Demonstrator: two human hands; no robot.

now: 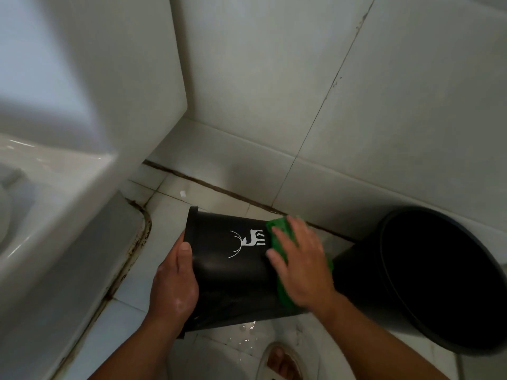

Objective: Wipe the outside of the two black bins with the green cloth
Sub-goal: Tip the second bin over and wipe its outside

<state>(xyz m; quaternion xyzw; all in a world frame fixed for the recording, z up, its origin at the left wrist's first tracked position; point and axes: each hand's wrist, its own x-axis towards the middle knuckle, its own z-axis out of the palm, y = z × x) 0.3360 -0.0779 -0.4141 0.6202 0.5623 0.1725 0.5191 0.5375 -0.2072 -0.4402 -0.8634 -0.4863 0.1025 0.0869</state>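
Observation:
A small black bin (pixel 233 272) with a white deer print lies tipped on its side above the floor, its rim pointing left. My left hand (pixel 175 281) grips that rim, thumb on the outer wall. My right hand (pixel 299 264) lies flat with spread fingers on the green cloth (pixel 281 237), pressing it against the bin's wall near its base. A larger black bin (pixel 428 281) stands tilted at the right, its open mouth facing me, touching or just behind the small bin's base.
A white toilet (pixel 63 187) fills the left side, with dark grime along its foot. White tiled wall (pixel 356 105) runs behind the bins. The tiled floor (pixel 247 341) is wet below the small bin. A foot in a sandal (pixel 279 360) shows at the bottom.

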